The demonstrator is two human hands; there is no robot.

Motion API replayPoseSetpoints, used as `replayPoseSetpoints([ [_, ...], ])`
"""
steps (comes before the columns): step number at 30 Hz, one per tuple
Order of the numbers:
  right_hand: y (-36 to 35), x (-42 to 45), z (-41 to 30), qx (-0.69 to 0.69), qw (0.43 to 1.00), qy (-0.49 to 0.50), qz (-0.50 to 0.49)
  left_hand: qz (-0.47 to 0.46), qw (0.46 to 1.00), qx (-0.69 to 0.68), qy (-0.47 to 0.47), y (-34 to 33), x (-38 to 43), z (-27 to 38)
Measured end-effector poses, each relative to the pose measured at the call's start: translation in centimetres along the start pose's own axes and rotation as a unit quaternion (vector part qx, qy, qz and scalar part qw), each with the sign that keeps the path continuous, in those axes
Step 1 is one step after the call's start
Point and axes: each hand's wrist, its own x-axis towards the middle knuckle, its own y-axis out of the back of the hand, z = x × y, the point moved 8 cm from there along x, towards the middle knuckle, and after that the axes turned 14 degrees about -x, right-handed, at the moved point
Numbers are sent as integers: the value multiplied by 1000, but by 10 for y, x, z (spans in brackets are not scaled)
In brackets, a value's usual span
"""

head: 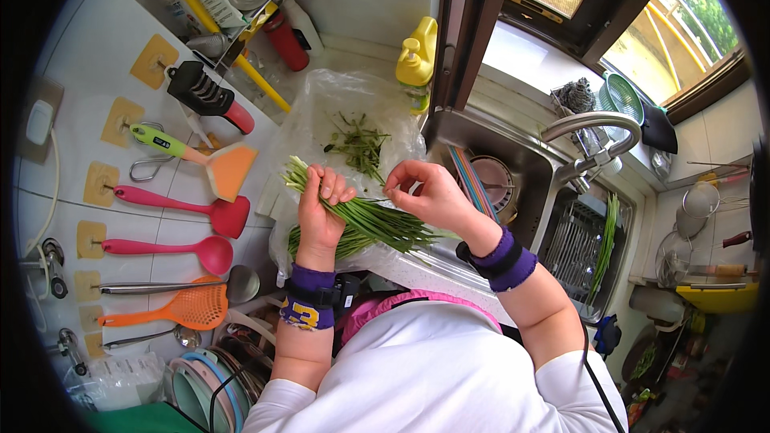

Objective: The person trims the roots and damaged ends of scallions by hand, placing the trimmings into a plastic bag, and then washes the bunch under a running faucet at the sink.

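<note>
My left hand (325, 195) is closed around a bundle of garlic chives (385, 219), with pale cut ends sticking out on the left and green leaves fanning right. Beside it, my right hand (430, 192) pinches what looks like a thin strand at the bundle's upper edge between thumb and forefinger. Under both hands spreads a clear plastic bag (319, 102). A small heap of green trimmings (361, 144) rests on the bag. More chives (355, 243) lie below the held bundle, partly hidden by it and by my left wrist.
A steel sink (529, 204) holds a pink bowl (490, 177) and colored sticks (472, 180). Chives (604, 246) lie along the right basin's rack, near the faucet (601, 132). A yellow pump bottle (416, 66) stands behind the bag. Utensils, including a red spatula (228, 216), hang at left.
</note>
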Motion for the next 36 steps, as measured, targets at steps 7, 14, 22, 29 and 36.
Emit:
replayPoseSetpoints([
  [7,-16,-2,-3,-51,996,29,-64,-18,1000,-10,11,-4,-3,1],
  [14,-17,-1,-6,-100,991,76,-54,-55,998,22,38,-13,-5,-8],
  [22,-19,3,-9,-118,987,85,-61,-64,996,33,57,-14,-4,-14],
  [29,-19,6,-4,-93,991,84,-48,-60,994,53,71,-12,-5,-17],
  [36,-23,12,0,-91,995,37,-8,-46,997,43,52,-6,-6,-14],
])
